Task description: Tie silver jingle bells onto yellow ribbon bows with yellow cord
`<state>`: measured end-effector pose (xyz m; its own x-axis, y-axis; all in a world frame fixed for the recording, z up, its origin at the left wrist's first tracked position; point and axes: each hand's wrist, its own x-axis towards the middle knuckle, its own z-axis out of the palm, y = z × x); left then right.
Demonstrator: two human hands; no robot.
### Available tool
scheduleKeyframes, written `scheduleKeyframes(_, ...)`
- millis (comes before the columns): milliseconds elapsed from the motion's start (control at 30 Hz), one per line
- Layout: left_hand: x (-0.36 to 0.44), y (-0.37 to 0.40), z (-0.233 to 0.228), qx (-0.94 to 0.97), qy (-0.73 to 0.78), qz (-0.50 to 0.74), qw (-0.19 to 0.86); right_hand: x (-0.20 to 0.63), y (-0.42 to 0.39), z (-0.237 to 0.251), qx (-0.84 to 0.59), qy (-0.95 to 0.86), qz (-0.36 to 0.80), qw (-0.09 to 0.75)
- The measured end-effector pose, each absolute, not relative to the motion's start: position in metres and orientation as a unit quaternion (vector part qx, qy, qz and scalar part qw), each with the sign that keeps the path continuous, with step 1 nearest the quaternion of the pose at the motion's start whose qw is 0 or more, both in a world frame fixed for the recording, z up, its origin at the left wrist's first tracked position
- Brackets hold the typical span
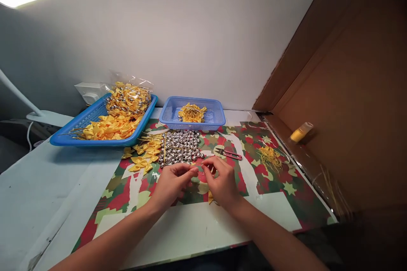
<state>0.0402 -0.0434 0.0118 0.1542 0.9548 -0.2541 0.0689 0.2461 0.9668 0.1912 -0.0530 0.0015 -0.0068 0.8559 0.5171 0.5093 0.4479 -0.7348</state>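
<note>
My left hand [173, 184] is closed, its thumb and forefinger pinched together over the patterned sheet. Close beside it, my right hand [223, 182] is closed in a pinch too. Something thin, perhaps a thread, seems to run between the fingertips, too fine to make out. A yellow bow [210, 197] shows partly from under my right hand. Just beyond the hands lie rows of silver bells [181, 146], with several yellow ribbon bows [144, 152] to their left. Thread snips [228, 153] with a pink handle rest to the right of the bells.
A large blue basket [57, 137] at the left holds yellow bows and a clear bag. Behind the bells stands a smaller blue basket [218, 114] with bows. Yellow cord scraps [269, 157] lie at right, near a yellow-filled tube [301, 132] by the cardboard wall [343, 93].
</note>
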Motion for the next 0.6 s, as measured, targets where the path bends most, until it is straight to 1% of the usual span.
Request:
scheduleKeyframes(167, 0.038, -0.040, 0.008, 0.440, 0.544, 0.438, 0.565, 0.188, -0.056, 0.004, -0.491, -0.596, 0.305, 0.557)
scheduleKeyframes(267, 0.041, -0.042, 0.009, 0.443, 0.536, 0.455, 0.556, 0.186, -0.058, 0.007, -0.484, -0.538, 0.358, 0.590)
scheduleKeyframes(433, 0.045, -0.047, 0.007, 0.463, 0.512, 0.458, 0.560, 0.182, -0.059, 0.006, -0.466, -0.463, 0.376, 0.653)
scheduleKeyframes(600, 0.047, -0.051, 0.004, 0.477, 0.497, 0.475, 0.547, 0.179, -0.058, 0.005, -0.456, -0.442, 0.364, 0.681)
